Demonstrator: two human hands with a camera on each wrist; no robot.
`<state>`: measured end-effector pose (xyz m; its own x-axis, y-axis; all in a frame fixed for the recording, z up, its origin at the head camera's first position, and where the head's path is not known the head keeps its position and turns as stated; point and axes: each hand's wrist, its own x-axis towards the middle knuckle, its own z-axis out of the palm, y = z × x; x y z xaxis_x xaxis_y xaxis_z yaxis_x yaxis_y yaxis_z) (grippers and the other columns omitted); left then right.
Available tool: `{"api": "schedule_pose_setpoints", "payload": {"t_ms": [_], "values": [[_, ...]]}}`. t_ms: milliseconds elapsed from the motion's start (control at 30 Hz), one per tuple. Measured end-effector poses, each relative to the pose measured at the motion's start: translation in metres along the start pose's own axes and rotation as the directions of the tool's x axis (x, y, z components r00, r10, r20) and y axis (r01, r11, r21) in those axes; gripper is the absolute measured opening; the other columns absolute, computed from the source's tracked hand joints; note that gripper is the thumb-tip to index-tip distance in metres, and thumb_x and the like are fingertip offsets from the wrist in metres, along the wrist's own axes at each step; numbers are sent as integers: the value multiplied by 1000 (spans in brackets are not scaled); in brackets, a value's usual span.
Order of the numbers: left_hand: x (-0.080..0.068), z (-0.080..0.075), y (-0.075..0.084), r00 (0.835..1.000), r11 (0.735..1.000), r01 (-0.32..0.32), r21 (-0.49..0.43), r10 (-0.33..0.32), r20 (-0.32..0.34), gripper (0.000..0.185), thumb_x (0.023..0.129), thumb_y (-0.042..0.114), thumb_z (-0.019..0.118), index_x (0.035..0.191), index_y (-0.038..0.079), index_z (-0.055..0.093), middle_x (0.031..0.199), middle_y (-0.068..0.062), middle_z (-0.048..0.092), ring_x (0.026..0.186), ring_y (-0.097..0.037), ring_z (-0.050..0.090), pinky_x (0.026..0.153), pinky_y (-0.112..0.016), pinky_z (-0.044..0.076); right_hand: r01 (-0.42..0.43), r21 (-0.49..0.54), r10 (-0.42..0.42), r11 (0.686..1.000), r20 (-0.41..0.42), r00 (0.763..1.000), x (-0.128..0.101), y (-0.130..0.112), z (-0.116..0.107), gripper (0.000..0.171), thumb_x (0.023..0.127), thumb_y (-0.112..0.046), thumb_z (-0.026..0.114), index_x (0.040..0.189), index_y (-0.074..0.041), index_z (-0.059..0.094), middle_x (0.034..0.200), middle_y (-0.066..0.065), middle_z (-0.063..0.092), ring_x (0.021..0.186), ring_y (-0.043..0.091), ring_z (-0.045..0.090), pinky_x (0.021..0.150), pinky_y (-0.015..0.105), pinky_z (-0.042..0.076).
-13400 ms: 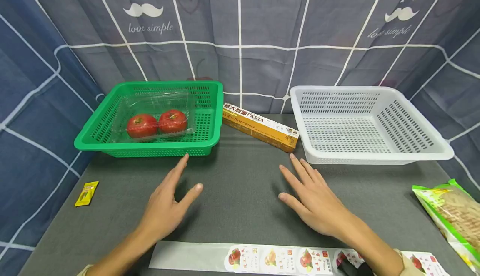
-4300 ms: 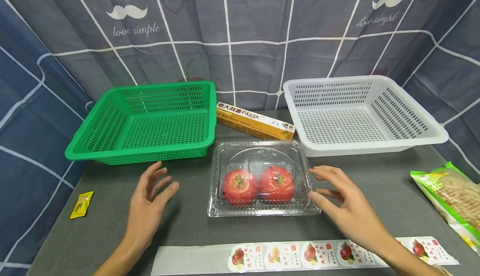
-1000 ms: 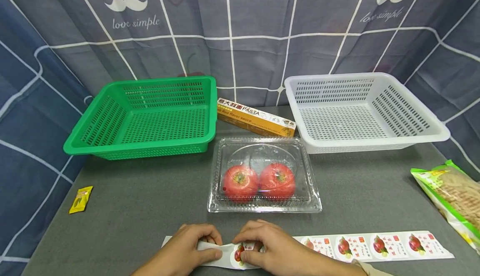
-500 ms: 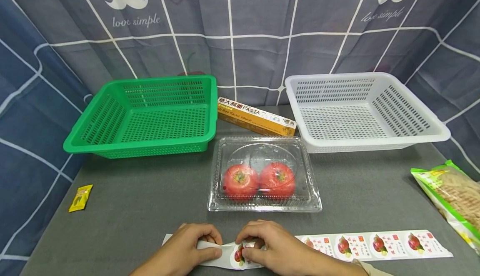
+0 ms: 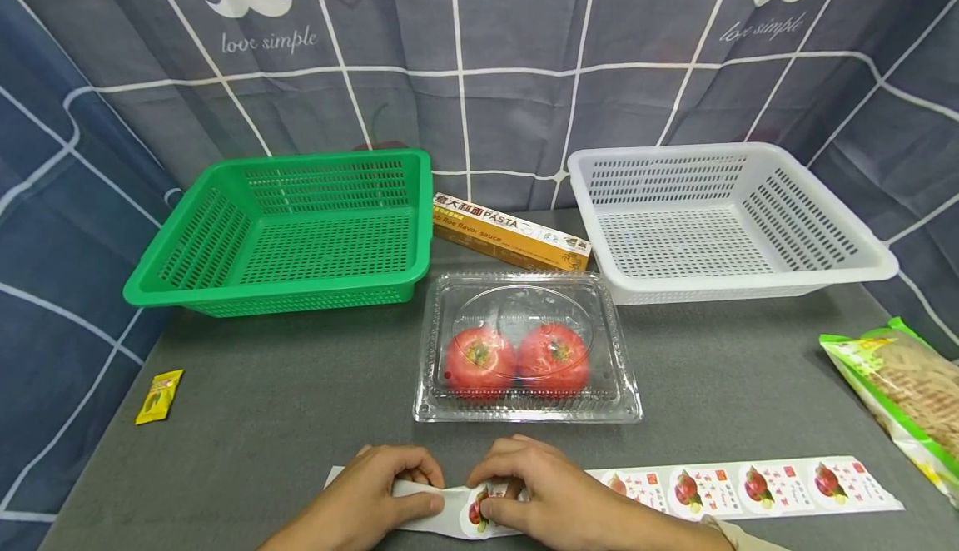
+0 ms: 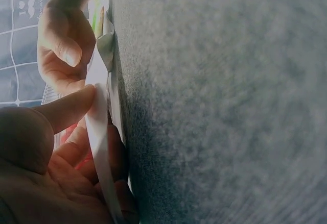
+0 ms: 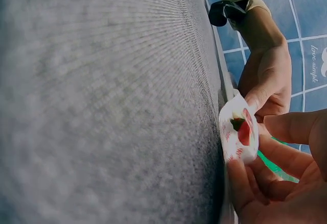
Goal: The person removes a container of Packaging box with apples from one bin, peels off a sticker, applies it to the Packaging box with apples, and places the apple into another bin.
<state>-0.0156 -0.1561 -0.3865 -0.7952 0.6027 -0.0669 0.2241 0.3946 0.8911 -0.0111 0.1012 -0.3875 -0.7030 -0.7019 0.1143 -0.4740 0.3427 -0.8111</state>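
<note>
Grey felt covers the counter [image 5: 300,401], which is backed by a blue-grey checked curtain [image 5: 524,60]. At the near edge, a sticker strip [image 5: 719,488] is laid flat along the counter, and its left end is lifted between both hands. The blank backing paper is pinched by the curled fingers and thumb of the left hand [image 5: 375,497], while the first fruit sticker [image 7: 239,132] is pinched and bent up by the thumb and fingers of the right hand [image 5: 547,497]. Just beyond the hands, a closed clear clamshell box [image 5: 528,351] holding two tomatoes [image 5: 517,359] is set on the counter. Behind it, a pasta box [image 5: 509,230] is placed between a green basket [image 5: 292,230] and a white basket [image 5: 719,218]. A yellow sachet [image 5: 159,396] is seen far left and a noodle bag [image 5: 906,401] far right.
</note>
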Motion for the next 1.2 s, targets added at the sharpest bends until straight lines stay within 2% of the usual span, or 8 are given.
{"api": "schedule_pose_setpoints", "payload": {"t_ms": [200, 367, 533, 700, 1000, 1200], "values": [[0, 1, 1, 1000, 1000, -1, 14, 1, 0, 6, 88, 22, 73, 87, 21, 67, 73, 18, 60, 67, 2, 55, 59, -21, 45, -12, -41, 11, 999, -27, 1000, 1, -2, -1, 20, 88, -20, 75, 107, -25, 72, 92, -22, 57, 83, -3, 49, 72, 14, 42], [-1, 1, 2, 1000, 1000, -3, -3, 3, -8, 5, 89, 22, 72, 88, 21, 67, 74, 17, 61, 68, 1, 56, 59, -22, 46, -14, 45, 14, 999, 1, 1000, 0, -2, -3, 30, 86, -14, 75, 114, -25, 70, 91, -17, 55, 80, -2, 53, 70, 16, 46], [-1, 1, 2, 1000, 1000, 9, 3, -9, -8, 5, 89, 24, 72, 89, 22, 68, 74, 17, 61, 68, 1, 56, 60, -22, 45, -25, 70, 22, 997, 31, 999, 0, -2, -4, 32, 86, -11, 74, 116, -21, 71, 90, -16, 54, 81, -5, 55, 70, 17, 49], [0, 1, 2, 1000, 1000, 27, -14, -27, 2, 5, 89, 25, 73, 89, 22, 68, 75, 15, 62, 68, 0, 56, 59, -23, 45, -18, 68, 17, 998, 18, 1000, 0, -2, -3, 28, 86, -11, 74, 112, -20, 73, 88, -17, 54, 78, -6, 54, 67, 17, 49], [0, 1, 1, 1000, 1000, 20, -8, -20, 7, 5, 89, 24, 73, 87, 22, 68, 73, 16, 61, 66, 1, 55, 57, -22, 45, 25, 63, -24, 998, -17, 1000, 1, -1, -2, 17, 85, -13, 76, 99, -21, 73, 86, -16, 55, 77, -6, 53, 67, 16, 48], [0, 0, 2, 999, 999, 49, 3, -49, 18, 6, 89, 26, 73, 89, 22, 69, 74, 17, 62, 68, 1, 56, 59, -22, 45, 8, 56, -8, 998, -12, 1000, 0, -1, -2, 15, 84, -11, 77, 90, -23, 71, 85, -16, 54, 77, -6, 52, 67, 16, 48]]}}
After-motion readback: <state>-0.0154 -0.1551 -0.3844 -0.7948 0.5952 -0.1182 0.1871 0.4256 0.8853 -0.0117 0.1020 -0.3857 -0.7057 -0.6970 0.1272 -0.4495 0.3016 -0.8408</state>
